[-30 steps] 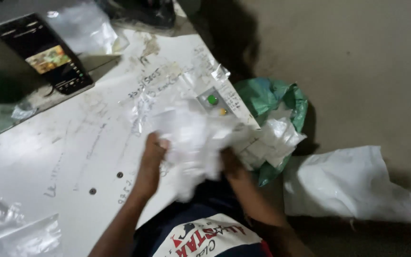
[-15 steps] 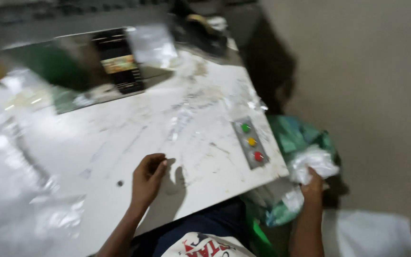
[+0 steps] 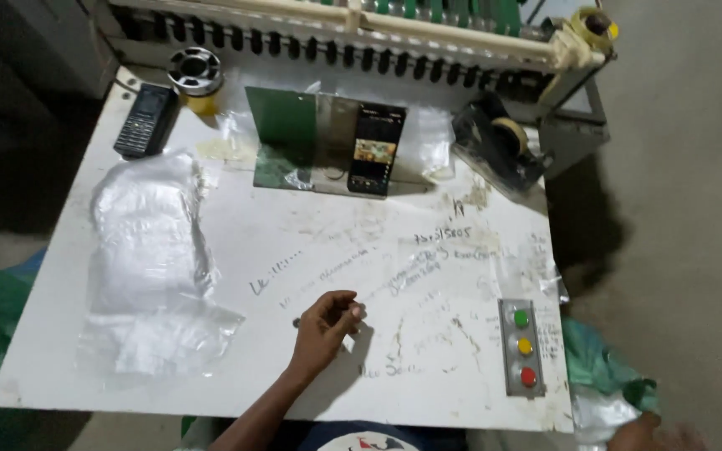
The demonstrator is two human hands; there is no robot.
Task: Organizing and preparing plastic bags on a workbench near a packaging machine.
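The left hand (image 3: 327,321) rests loosely curled and empty on the desk (image 3: 394,276), the clear plastic bags (image 3: 148,267) lying to its left, while the right hand's (image 3: 641,433) grip cannot be told.

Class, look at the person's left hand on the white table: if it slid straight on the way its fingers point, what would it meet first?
The left hand points up and right; probably the smartphone against the green stand, though depth is uncertain.

a small workshop: a scribbled-on white worktable (image 3: 428,250) with a three-button control panel (image 3: 521,347) on the near right, a tape dispenser (image 3: 503,144) far right, clear bags (image 3: 148,267) stacked left, bare concrete floor (image 3: 695,234).
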